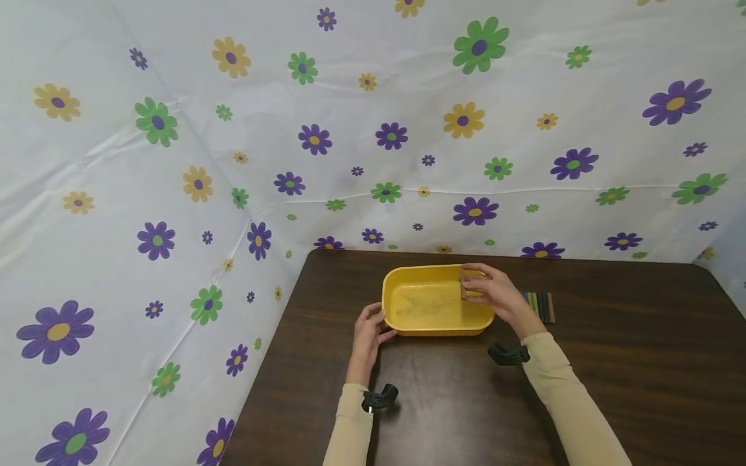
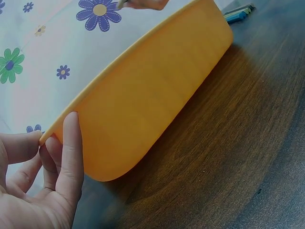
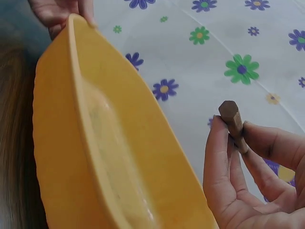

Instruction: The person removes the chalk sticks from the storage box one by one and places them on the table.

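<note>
A yellow plastic tub (image 1: 428, 307) stands on the dark wooden table, its bottom marked with faint smudges. At its left end my left hand (image 1: 366, 333) pinches the rim between thumb and fingers, as the left wrist view shows. Over the tub's right end, my right hand (image 1: 498, 294) holds a short brown six-sided stick (image 3: 230, 114) with thumb and fingertips. The stick's flat end points up out of the grip in the right wrist view. That hand hides part of the tub's right wall in the head view.
Just right of the tub lies a row of several coloured sticks (image 1: 541, 307) in blue, green, dark and brown. A white sheet with printed flowers (image 1: 373, 116) hangs behind and left of the table (image 1: 443, 395). Each wrist wears a black strap-on camera (image 1: 380, 397).
</note>
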Demonstrator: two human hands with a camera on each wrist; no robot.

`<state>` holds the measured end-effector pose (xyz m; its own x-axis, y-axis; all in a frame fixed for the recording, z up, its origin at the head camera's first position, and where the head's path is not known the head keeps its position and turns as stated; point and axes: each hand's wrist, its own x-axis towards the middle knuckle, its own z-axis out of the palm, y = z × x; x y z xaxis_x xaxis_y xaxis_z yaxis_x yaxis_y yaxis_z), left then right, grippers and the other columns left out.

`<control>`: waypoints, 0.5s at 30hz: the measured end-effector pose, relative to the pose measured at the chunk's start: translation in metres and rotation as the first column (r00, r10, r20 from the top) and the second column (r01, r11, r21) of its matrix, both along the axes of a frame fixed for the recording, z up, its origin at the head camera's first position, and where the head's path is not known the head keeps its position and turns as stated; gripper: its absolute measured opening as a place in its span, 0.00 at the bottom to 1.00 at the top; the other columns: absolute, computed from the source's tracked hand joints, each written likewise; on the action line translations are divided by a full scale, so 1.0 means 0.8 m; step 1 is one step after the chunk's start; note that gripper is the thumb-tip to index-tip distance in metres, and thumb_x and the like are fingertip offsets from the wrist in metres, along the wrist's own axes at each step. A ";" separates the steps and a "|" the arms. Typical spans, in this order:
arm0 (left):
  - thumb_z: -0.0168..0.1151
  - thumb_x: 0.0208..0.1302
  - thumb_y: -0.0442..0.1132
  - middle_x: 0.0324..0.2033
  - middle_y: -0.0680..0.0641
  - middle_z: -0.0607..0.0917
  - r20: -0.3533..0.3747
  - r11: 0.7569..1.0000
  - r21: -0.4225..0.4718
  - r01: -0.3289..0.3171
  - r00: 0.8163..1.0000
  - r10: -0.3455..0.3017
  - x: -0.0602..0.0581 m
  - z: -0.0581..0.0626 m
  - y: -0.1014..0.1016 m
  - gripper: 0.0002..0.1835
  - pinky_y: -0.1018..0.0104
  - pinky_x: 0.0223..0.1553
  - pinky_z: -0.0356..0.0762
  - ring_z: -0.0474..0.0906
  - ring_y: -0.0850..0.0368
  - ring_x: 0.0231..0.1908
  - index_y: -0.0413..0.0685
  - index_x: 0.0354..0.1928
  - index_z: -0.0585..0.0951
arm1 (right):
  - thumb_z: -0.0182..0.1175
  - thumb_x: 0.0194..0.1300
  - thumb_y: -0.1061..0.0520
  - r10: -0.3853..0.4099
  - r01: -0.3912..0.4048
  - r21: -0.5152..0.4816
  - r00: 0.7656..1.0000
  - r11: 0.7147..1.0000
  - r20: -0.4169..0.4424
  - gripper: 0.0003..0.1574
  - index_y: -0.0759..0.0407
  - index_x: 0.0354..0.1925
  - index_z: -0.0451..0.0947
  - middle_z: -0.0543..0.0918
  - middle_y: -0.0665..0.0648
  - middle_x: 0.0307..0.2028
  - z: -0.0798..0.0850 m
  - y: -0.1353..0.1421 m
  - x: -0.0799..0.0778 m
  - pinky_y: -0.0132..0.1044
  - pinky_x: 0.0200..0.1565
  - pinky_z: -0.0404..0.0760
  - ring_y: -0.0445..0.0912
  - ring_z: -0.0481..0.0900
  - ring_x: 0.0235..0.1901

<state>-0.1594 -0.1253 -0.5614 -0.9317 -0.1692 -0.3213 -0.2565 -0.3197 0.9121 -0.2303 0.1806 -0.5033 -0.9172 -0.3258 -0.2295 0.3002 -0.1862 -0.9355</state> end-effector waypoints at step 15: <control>0.57 0.78 0.37 0.51 0.32 0.80 -0.001 1.000 -0.012 0.001 1.000 -0.001 0.001 -0.002 0.001 0.20 0.64 0.36 0.87 0.83 0.52 0.39 0.35 0.66 0.72 | 0.62 0.74 0.65 -0.025 0.026 0.015 1.000 1.000 -0.008 0.32 0.64 0.72 0.66 0.84 0.53 0.48 -0.008 0.060 0.012 0.43 0.47 0.87 0.46 0.87 0.46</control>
